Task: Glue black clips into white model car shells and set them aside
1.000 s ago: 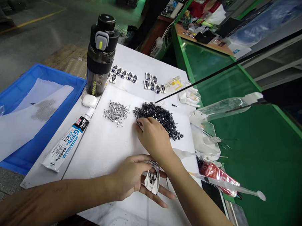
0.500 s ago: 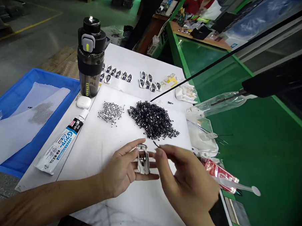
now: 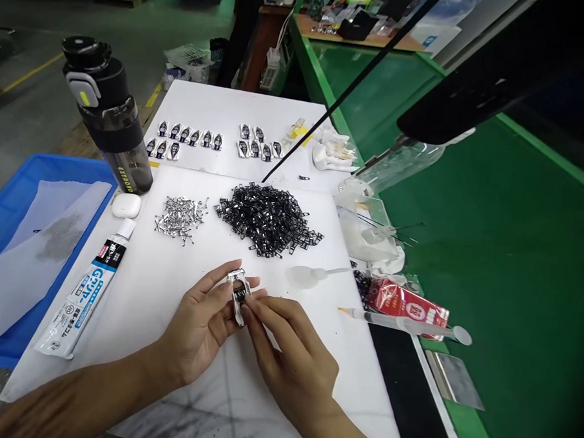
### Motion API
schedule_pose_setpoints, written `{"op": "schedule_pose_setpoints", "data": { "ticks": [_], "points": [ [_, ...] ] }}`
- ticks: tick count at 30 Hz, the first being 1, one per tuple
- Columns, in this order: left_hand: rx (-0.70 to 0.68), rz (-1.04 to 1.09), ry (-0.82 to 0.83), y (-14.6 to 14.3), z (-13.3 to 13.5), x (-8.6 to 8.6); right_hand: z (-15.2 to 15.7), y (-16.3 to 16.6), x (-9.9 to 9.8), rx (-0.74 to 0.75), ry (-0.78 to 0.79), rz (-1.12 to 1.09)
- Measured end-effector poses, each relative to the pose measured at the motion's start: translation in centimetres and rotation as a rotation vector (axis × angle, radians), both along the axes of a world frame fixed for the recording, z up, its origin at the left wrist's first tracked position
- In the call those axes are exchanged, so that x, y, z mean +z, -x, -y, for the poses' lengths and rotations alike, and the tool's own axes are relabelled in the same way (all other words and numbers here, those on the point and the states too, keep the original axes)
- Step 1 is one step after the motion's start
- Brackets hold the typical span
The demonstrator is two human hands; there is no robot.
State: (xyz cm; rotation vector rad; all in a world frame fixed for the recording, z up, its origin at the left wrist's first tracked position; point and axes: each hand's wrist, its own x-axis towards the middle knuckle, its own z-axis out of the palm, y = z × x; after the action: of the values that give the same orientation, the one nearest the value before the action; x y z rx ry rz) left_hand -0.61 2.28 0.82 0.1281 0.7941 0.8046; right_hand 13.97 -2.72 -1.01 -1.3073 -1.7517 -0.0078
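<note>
**Right fingers pinch a black piece at a white car shell**

The left hand (image 3: 199,320) holds a small, glossy white car shell (image 3: 238,303) above the white work board (image 3: 134,374), near the middle of the board. Its fingers are curled and wrap the shell from the left side. The fingers of the right hand (image 3: 291,354) are pressed together, and the thumb and first finger pinch one small black piece (image 3: 239,294) against the shell's opening; the fingertips hide part of it. In the earlier frame, this hand held the piece just beside the shell, and now they touch.

Farther on the board lie two loose piles of many tiny parts, too many to count: the black pile (image 3: 267,217) and, at its left, the shiny metal pile (image 3: 180,219). Beyond them are two groups of small badges, about nine (image 3: 184,138) and about six (image 3: 259,141). On the left lie one glue tube (image 3: 82,299) and one white earbud case (image 3: 125,205), with one dark bottle (image 3: 108,117) behind them. On the right lies one plastic syringe (image 3: 398,323).
</note>
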Motion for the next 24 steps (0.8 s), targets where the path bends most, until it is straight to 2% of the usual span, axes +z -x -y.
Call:
{"op": "schedule_pose_setpoints", "data": {
  "ticks": [7, 14, 17, 19, 22, 24],
  "points": [
    [-0.001, -0.022, -0.009, -0.1, 0.0, -0.1, 0.2, -0.1, -0.4, 0.028, 0.098, -0.023],
    [0.022, -0.037, -0.051, -0.1, -0.1, 0.0, 0.4, -0.7, -0.2, 0.035, 0.106, -0.01],
    [0.06, -0.093, -0.136, -0.1, 0.2, 0.1, 0.3, -1.0, -0.2, -0.037, 0.159, -0.127],
    [0.07, -0.165, -0.233, -0.1, 0.6, 0.2, 0.3, -1.0, -0.2, -0.043, 0.26, -0.252],
    [0.024, -0.317, -0.395, 0.0, 1.5, 0.4, 0.4, -0.8, -0.5, 0.012, 0.402, -0.429],
    [-0.015, -0.408, -0.472, 0.2, 2.1, 0.4, 0.7, -0.8, -0.7, -0.01, 0.409, -0.469]
  ]
}}
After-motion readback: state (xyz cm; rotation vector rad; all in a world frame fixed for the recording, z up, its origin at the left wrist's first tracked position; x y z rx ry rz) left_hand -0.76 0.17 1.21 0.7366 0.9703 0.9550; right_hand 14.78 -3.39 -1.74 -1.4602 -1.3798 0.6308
